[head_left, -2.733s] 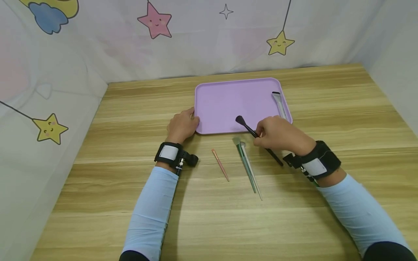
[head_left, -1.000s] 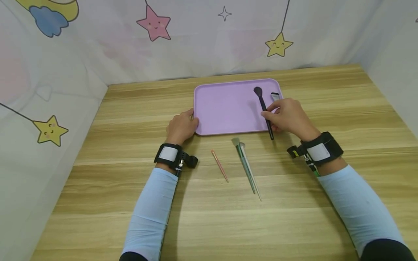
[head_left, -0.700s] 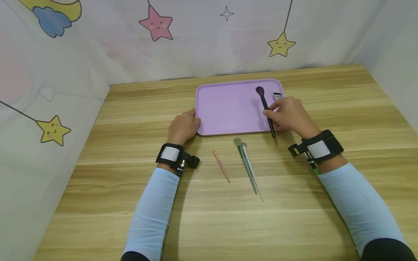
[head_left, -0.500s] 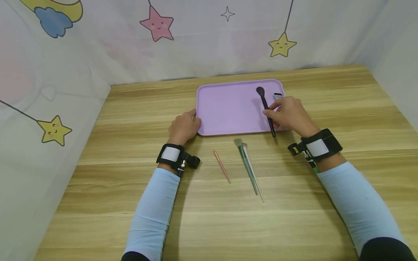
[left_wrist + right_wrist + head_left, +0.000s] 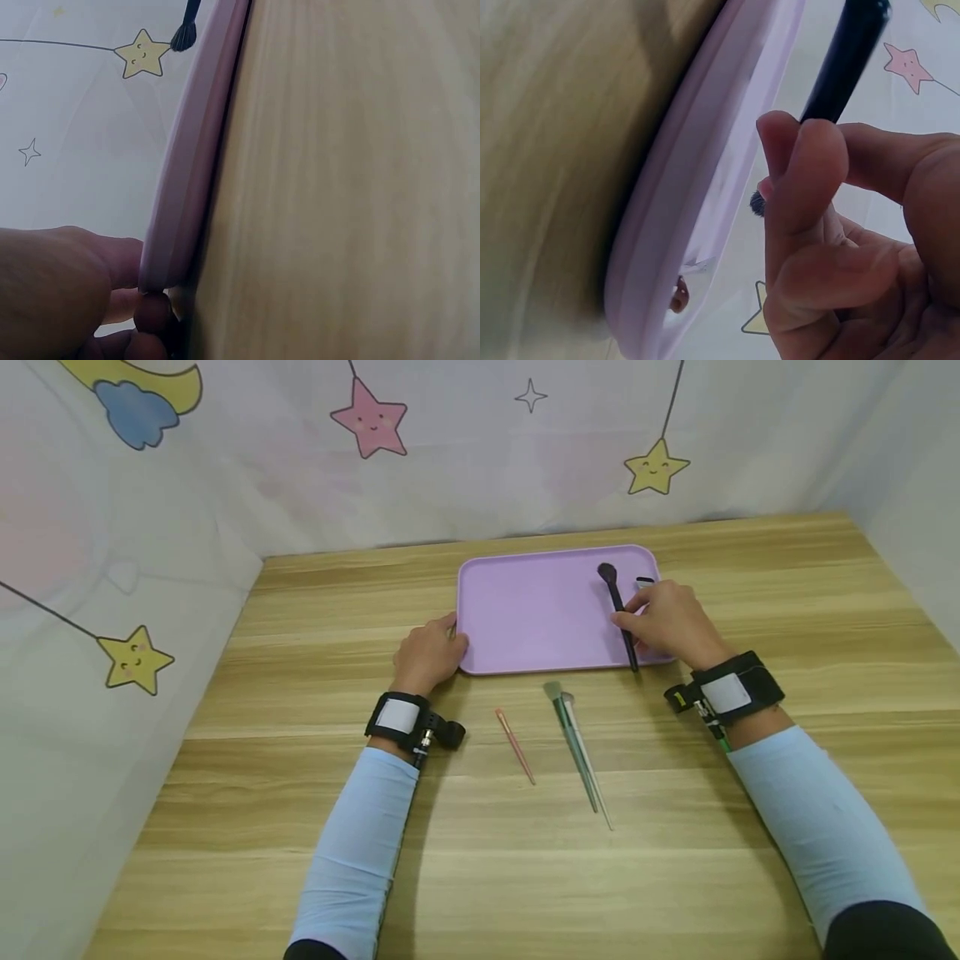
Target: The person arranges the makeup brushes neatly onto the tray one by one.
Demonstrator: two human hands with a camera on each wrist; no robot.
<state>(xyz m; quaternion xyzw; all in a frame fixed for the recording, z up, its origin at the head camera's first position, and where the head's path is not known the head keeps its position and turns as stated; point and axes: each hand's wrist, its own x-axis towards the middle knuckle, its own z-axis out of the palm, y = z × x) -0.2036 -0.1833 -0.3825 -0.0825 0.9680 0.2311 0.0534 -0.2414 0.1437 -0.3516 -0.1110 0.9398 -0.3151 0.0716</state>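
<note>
Since the earliest frame, the black brush (image 5: 617, 599) has moved farther and to the right, from across the tray's near rim to above its right part, and now points more directly away.

Nearest are two pale blue sleeves (image 5: 352, 860), each ending below a black wristband (image 5: 738, 689). On the wooden table (image 5: 225, 827), before the tray, lie three thin brushes, all with their heads toward the far side: a pink brush (image 5: 515, 747) on the left, then a green brush (image 5: 573, 739) with a white brush (image 5: 588, 764) just beside it.

Beyond them, the left hand (image 5: 430, 653) grips the near left corner of the purple tray (image 5: 532, 610), thumb at the rim and fingertips under it. The right hand (image 5: 669, 620) pinches the black brush by its handle between thumb and fingers. Behind that hand, a short brush with a black tip (image 5: 645, 582) shows at the tray's right side, mostly hidden.

Farthest is a white cloth wall (image 5: 480, 485) printed with pink and yellow stars.
</note>
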